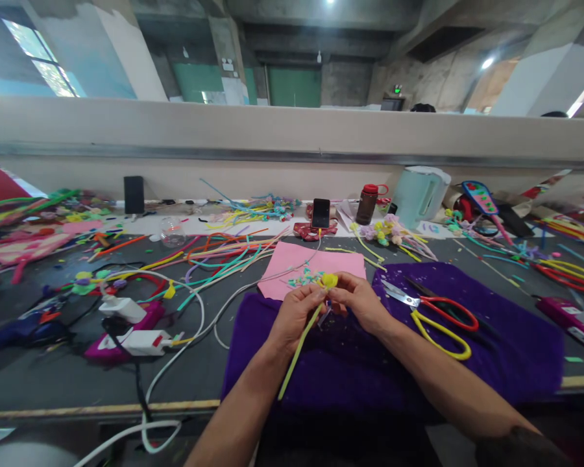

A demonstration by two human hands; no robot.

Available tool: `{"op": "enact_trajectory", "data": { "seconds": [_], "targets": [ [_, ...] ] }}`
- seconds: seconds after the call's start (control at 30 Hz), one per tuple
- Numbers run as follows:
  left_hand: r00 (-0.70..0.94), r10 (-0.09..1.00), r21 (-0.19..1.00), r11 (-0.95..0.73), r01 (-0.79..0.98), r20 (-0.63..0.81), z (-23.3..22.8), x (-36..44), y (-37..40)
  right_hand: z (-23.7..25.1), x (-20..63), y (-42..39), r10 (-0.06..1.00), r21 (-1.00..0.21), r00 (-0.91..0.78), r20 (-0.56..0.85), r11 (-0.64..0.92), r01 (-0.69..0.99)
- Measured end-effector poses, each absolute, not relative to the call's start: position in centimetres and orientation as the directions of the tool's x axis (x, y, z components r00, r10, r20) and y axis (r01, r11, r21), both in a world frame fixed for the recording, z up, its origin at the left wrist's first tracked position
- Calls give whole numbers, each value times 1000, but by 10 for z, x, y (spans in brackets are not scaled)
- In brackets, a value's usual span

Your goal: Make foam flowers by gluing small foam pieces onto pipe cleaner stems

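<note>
Both bare forearms were extended forward from the bottom edge of the view and angled inward, so that the two hands were brought together at the centre. The left hand (pixel 296 312) was held with the fingers curled and the thumb pressed toward the fingertips in a pinch. The right hand (pixel 361 302) was closed likewise, its fingertips set against those of the left.

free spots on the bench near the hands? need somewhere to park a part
Bare grey table along the near edge, left of the purple cloth and below the white chargers. The cloth's right end, past the scissors, is also free. Crowded: the pipe-cleaner pile behind the pink sheet and both far sides. Both hands hold a yellow flower stem.
</note>
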State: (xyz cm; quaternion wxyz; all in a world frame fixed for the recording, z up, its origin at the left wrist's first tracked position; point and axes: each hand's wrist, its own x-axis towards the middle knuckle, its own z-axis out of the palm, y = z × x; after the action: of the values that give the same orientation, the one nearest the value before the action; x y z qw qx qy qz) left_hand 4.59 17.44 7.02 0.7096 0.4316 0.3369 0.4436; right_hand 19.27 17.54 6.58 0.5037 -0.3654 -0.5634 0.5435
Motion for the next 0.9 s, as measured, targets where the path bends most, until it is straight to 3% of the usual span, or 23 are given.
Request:
{"op": "enact_trajectory", "data": {
  "seconds": [0.9],
  "targets": [
    [308,949,969,132,-207,-64,73,45,174,69,192,175,964,-983,-205,168,147,-114]
  ]
}}
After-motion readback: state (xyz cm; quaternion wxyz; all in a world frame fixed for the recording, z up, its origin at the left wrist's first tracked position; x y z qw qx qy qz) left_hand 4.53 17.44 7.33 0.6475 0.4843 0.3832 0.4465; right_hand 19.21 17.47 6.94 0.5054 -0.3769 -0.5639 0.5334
